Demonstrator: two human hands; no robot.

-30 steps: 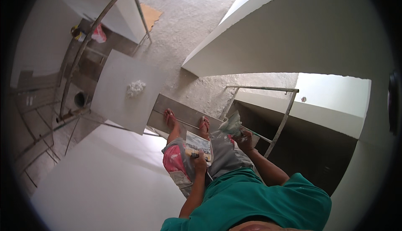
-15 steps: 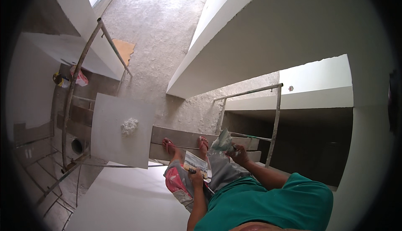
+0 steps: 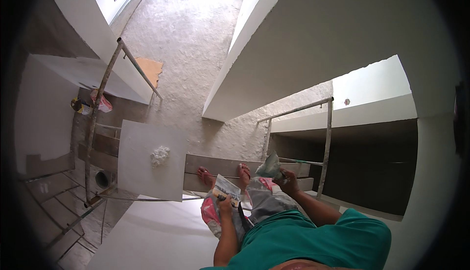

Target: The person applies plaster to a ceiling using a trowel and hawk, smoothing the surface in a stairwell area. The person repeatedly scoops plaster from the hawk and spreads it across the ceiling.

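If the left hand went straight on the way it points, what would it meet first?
Beyond the flat tool it holds, the left hand would probably meet the plank between the feet; depth is unclear, so it might pass above.

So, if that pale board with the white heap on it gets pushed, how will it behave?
The pale board is probably stiff: it lies flat without obvious sag. It might tip if pushed, since its near edge seems to reach past the planks. The white heap would likely ride along; it looks lumpy and sits well in from the edges.
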